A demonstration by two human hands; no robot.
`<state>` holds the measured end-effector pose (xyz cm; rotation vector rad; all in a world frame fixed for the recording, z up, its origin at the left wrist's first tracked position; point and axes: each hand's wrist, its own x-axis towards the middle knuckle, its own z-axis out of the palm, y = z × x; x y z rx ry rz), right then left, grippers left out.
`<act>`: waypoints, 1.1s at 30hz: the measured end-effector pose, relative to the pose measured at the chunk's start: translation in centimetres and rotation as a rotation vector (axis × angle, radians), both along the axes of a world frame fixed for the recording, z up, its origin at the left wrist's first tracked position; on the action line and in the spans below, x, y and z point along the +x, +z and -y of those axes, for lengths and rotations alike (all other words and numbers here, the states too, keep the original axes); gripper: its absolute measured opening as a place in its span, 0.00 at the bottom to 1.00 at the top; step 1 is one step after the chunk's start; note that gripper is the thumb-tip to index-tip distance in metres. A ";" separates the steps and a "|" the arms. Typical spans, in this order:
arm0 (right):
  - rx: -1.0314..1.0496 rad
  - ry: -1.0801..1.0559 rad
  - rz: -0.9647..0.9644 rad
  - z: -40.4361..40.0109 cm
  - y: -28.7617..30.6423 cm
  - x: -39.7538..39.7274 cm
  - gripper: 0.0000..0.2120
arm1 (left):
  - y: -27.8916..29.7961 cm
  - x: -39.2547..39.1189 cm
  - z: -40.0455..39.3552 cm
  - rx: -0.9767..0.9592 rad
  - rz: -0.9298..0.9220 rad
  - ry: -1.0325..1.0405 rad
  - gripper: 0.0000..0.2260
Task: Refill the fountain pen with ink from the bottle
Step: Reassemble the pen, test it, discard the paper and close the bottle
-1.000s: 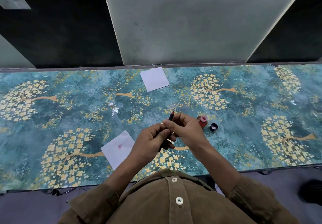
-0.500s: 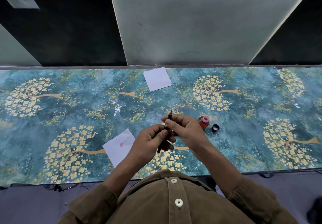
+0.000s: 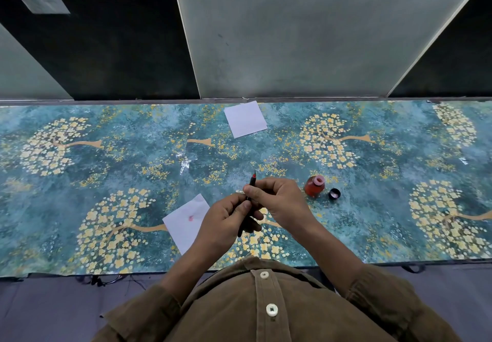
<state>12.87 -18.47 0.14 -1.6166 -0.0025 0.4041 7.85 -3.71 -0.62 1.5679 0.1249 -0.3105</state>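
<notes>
While gripping the fountain pen from both ends, held together above the surface, nib up and away from the body, likely to keep wet ink off fingers and shirt. Left hand curled round the lower barrel; right hand pinching the upper section just below the red-tipped nib, probably to twist the parts together or apart, though which cannot be told. Ink bottle standing open, upright, just right of the right hand, near enough to dip without reaching. Black cap set beside the bottle, inside up, apart from it. Stained paper lying under the left wrist, seemingly for blotting. Clean paper lying well apart near the far edge.
</notes>
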 end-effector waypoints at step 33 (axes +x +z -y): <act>-0.947 0.102 -0.076 0.2 -10.5 6.2 0.28 | -1.0 -0.2 -1.2 -0.065 -0.095 0.210 0.08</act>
